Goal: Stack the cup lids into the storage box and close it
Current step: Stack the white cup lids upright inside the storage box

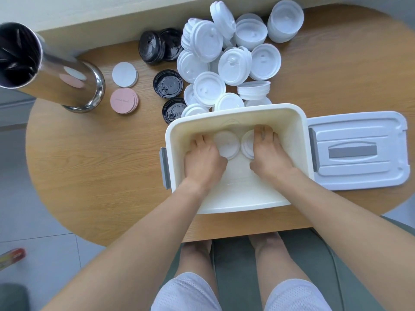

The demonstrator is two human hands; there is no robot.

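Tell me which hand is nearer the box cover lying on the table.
Right. The right hand is inside the storage box on the side toward the box cover, holding a lid stack; the left hand is at the box's far side.

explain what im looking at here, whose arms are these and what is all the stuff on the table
There is no machine here. One camera worn on a person's head looks down at their own arms. Both hands are inside an open white storage box on a wooden table. The left hand and the right hand each rest on a stack of white lids on the box floor. Behind the box lies a pile of loose white lids and some black lids. The box cover lies to the right, and a metal cylinder stands on the left.
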